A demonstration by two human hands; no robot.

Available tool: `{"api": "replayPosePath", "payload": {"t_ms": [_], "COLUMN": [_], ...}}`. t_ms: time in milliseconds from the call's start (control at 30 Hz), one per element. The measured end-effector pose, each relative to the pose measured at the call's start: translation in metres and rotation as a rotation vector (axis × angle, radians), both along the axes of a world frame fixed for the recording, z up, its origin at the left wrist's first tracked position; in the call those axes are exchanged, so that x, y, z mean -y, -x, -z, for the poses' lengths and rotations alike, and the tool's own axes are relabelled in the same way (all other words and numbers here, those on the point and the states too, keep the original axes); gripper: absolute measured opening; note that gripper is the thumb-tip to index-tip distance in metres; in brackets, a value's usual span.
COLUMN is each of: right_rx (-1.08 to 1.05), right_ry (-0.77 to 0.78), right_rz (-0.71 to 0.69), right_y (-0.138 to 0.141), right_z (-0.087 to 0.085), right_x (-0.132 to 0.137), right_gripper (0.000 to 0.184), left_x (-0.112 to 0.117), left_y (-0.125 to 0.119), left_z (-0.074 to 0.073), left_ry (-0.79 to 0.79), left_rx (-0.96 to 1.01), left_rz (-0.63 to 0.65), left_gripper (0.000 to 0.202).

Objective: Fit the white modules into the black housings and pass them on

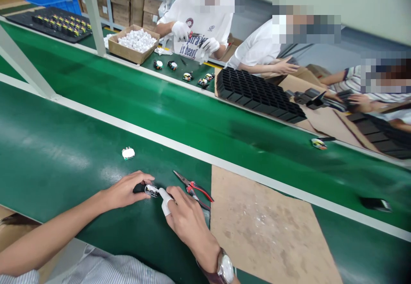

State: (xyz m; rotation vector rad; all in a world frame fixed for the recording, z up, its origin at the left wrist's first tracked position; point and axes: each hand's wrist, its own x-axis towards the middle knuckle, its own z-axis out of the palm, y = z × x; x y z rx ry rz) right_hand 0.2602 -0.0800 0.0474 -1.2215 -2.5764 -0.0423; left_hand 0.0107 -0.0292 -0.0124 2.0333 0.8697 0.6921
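My left hand [128,190] and my right hand [184,215] meet over the green bench, both pinching a small black cylindrical part [148,190] with a label band. The left fingers curl round its left end. My right index finger wears a white finger cot and presses on the part's right end. A watch sits on my right wrist. Red-handled pliers [192,187] lie just right of my hands. A small white component [128,153] lies on the mat a little beyond my left hand.
A cardboard sheet [266,228] lies to the right. Across the green belt, three people work near a black tray [257,93], a box of white parts [133,44] and small assemblies [188,77]. Another tray of parts [61,23] is far left.
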Motion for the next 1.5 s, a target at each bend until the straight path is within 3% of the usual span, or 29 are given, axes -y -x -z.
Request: {"api": "replayPosePath", "payload": {"t_ms": [167, 367, 567, 733, 900, 1033, 1200, 1333, 1500], "right_rx": [0.009, -0.055, -0.169, -0.103, -0.156, -0.304, -0.339, -0.393, -0.409], "right_ry": [0.014, 0.001, -0.020, -0.034, 0.008, 0.110, 0.174, 0.215, 0.111], "right_rz": [0.017, 0.064, 0.228, 0.311, 0.261, 0.105, 0.006, 0.034, 0.141], "right_y": [-0.001, -0.008, -0.028, -0.031, -0.019, 0.001, 0.016, 0.011, -0.011], "right_z": [-0.002, 0.000, 0.027, 0.046, 0.033, 0.019, 0.019, 0.020, 0.022], "right_x": [0.005, 0.013, 0.027, 0.030, 0.025, 0.013, -0.002, -0.005, 0.006], "right_gripper": [0.024, 0.024, 0.024, 0.027, 0.028, 0.034, 0.028, 0.033, 0.038], "left_x": [0.000, -0.002, 0.001, 0.006, 0.009, 0.008, 0.006, 0.006, 0.006], "left_y": [0.000, 0.000, 0.001, 0.001, 0.002, 0.003, 0.003, 0.003, 0.005], "left_z": [-0.001, -0.008, -0.012, -0.009, -0.003, 0.000, 0.000, 0.001, 0.004], "left_ry": [-0.004, -0.103, -0.328, -0.240, -0.035, -0.004, -0.022, -0.023, -0.026], "left_rx": [0.003, 0.077, -0.046, -0.081, -0.112, -0.092, -0.079, -0.082, -0.077], "left_rz": [0.000, 0.117, 0.127, 0.089, -0.052, -0.048, -0.013, -0.009, 0.008], "left_gripper": [0.047, 0.026, 0.030, 0.026, 0.038, 0.037, 0.026, 0.023, 0.026]}}
